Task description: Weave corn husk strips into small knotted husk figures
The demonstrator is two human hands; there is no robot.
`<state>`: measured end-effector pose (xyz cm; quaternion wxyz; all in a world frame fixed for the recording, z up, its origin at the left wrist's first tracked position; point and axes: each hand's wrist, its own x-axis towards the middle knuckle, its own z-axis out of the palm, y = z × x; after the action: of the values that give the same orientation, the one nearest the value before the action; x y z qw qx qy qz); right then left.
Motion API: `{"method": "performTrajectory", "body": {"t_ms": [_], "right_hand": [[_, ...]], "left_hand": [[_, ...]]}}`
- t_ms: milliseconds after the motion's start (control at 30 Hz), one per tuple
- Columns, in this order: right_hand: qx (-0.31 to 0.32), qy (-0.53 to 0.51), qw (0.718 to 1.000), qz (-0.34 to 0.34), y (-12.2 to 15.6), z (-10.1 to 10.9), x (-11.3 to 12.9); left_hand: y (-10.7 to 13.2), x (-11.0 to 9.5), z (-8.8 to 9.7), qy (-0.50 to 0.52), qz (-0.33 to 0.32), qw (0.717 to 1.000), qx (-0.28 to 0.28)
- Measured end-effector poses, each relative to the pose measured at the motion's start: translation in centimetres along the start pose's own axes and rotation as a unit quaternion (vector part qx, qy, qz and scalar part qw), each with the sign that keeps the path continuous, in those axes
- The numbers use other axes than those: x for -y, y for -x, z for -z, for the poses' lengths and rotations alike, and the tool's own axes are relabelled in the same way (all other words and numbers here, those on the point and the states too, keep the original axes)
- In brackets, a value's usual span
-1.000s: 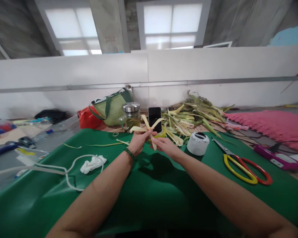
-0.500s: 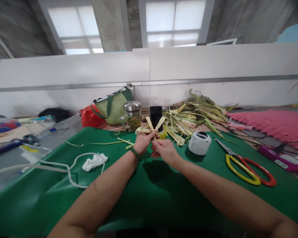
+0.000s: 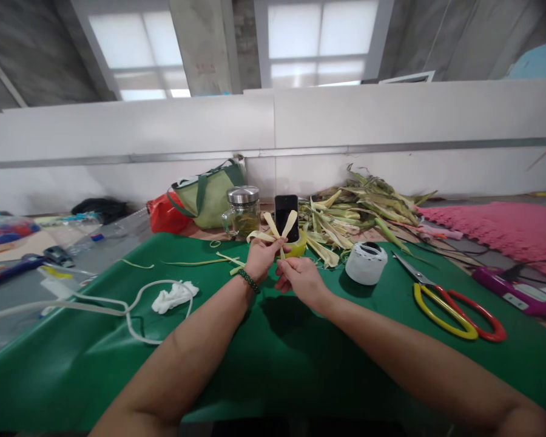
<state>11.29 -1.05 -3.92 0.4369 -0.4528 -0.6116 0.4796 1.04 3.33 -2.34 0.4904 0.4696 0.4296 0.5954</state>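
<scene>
The left hand (image 3: 261, 258) was clamped on the crossing of the pale yellow leaf strips (image 3: 277, 229), held above the green-covered worktop (image 3: 273, 358) toward 12 o'clock, their ends fanning upward. The right hand (image 3: 300, 278) pinched a strip's lower end at 5 o'clock of it. The work looked mid-weave, and another fold would call for a firm left pinch.

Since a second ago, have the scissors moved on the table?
No: the scissors still lie on the green cloth just right of the white tape roll.

Bare green cloth (image 3: 277, 364) near; jar (image 3: 243, 213), phone (image 3: 284, 205), tape roll (image 3: 366, 264) beyond.
</scene>
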Motion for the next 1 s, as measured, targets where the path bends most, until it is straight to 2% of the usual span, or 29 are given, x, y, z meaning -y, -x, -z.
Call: {"method": "performTrajectory", "body": {"t_ms": [200,267,333,400,433,500,567,800,1000], "right_hand": [[0.026,-0.026,0.999,-0.015,-0.2,0.0,-0.3],[0.062,0.007,0.998,-0.021,-0.6,0.8,-0.3],[0.074,0.091,0.993,-0.002,-1.1,2.2,-0.1],[-0.009,0.166,0.985,0.050,-1.8,3.6,0.0],[-0.038,0.166,0.983,0.063,-2.2,4.1,0.0],[-0.067,0.126,0.988,0.066,-2.8,4.9,-0.1],[-0.079,0.077,0.991,0.073,-3.3,5.0,-0.3],[-0.124,-0.008,0.988,0.089,-2.7,4.1,-0.5],[-0.107,-0.055,0.991,0.066,-2.7,4.4,0.0]], "left_hand": [[-0.4,0.1,0.3,0.023,-0.004,1.000,-0.014],[-0.6,-0.3,0.8,0.030,0.016,0.999,-0.003],[-0.7,-0.7,1.4,0.032,0.046,0.998,0.036],[-0.5,-1.0,1.9,0.015,0.045,0.995,0.085],[-0.4,-1.1,1.9,0.000,0.046,0.992,0.113],[0.0,-1.1,1.8,-0.031,0.054,0.984,0.169],[0.3,-1.0,1.5,-0.042,0.047,0.979,0.195],[0.2,-1.1,0.7,-0.047,-0.002,0.991,0.125],[0.1,-1.2,1.1,-0.034,0.008,0.994,0.102]]}}
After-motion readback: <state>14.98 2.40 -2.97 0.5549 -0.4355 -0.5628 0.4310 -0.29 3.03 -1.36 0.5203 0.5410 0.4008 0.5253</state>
